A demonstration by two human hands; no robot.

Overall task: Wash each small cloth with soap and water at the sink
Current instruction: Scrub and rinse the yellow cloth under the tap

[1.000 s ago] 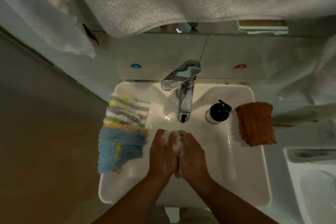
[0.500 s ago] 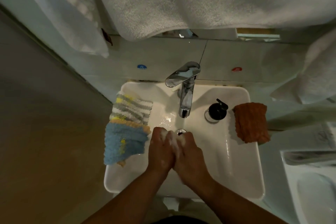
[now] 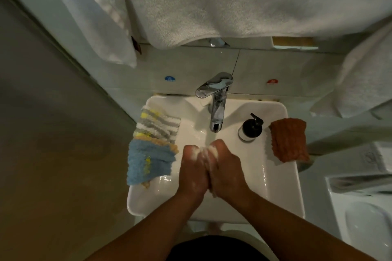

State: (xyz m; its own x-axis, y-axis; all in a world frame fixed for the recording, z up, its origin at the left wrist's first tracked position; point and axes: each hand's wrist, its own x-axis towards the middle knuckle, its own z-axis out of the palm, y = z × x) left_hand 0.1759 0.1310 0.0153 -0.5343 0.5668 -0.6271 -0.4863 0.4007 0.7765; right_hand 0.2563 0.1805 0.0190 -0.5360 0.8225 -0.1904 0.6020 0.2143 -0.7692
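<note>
At the bottom of the frame two bare forearms reach up over the middle of the white sink (image 3: pixel 294 186). The left hand (image 3: pixel 192 172) and right hand (image 3: pixel 226 172) are pressed side by side above the basin, fingers curled inward and coated in white lather. Whether each grip closes on a cloth or only on foam I cannot tell, since the pale mass between the fingers is too blurred. Left of the hands, a blue cloth (image 3: pixel 148 161) is draped over the sink's left rim with a yellowish edge showing beneath it. Just above it, touching, lies a grey, white and yellow striped cloth (image 3: pixel 158 126). On the right rim, well apart from the hands, rests a rust-orange cloth (image 3: pixel 289 140). A soap dispenser (image 3: pixel 251 128) with a black pump stands upright between it and the chrome tap (image 3: pixel 217 112), whose spout ends just above the fingertips. Farther up, on the wall, are a blue sticker (image 3: pixel 170 78) and a red sticker (image 3: pixel 272 81). A large white towel (image 3: pixel 233 0) hangs across the top of the frame.
</note>
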